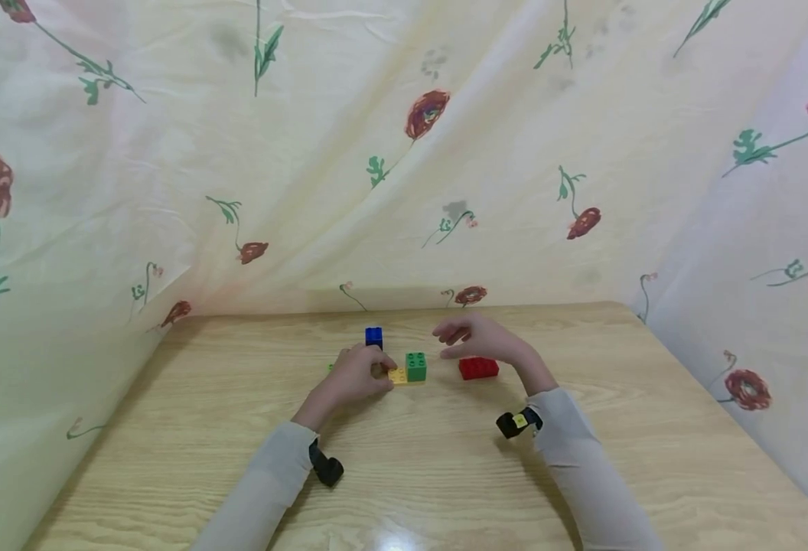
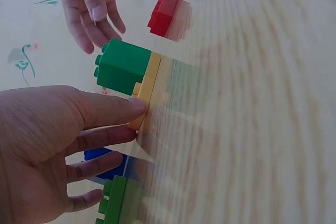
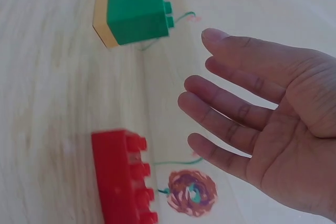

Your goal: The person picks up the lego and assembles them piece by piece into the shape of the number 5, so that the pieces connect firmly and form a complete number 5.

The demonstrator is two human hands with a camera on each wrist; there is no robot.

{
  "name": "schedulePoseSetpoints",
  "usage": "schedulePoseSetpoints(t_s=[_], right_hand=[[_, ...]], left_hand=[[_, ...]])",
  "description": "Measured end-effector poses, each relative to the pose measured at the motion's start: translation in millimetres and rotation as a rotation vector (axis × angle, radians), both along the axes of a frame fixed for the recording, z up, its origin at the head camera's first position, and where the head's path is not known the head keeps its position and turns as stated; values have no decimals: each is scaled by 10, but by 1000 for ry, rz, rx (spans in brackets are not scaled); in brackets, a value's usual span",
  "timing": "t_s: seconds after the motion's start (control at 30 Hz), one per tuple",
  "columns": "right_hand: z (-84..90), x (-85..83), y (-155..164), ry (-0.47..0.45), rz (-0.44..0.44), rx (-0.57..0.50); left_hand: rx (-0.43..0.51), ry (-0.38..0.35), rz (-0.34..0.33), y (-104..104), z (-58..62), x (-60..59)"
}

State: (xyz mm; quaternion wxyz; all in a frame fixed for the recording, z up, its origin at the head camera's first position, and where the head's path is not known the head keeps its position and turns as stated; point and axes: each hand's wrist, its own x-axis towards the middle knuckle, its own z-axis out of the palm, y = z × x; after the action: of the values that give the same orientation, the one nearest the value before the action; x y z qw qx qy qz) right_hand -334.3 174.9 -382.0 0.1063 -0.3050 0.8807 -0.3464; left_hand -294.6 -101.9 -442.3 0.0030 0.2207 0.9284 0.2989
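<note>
On the wooden table lies a flat yellow toy brick (image 1: 397,376), with a taller green brick (image 1: 415,366) seated on its right end. My left hand (image 1: 360,373) pinches the yellow brick's left end between thumb and forefinger, as the left wrist view shows up close. The other left fingers spread near a blue brick (image 2: 105,163) and a light green brick (image 2: 115,200). My right hand (image 1: 481,338) holds nothing; it hovers with loosely bent fingers behind and above a red brick (image 1: 478,368), to the right of the green one.
A flower-printed cloth (image 1: 349,153) hangs behind the table (image 1: 404,451) and along both its sides. Black wrist cameras are strapped at both sleeves, the left one (image 1: 326,464) low over the wood.
</note>
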Motion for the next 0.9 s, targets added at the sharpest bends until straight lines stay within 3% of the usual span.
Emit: schedulePoseSetpoints(t_s=[0.2, 0.57, 0.9], right_hand=[[28, -49, 160, -6, 0, -11], [-141, -94, 462, -59, -18, 31], [-238, -117, 504, -118, -70, 113]], left_hand=[[10, -5, 12, 1, 9, 4], [10, -20, 5, 8, -4, -6], [6, -22, 7, 12, -13, -16]])
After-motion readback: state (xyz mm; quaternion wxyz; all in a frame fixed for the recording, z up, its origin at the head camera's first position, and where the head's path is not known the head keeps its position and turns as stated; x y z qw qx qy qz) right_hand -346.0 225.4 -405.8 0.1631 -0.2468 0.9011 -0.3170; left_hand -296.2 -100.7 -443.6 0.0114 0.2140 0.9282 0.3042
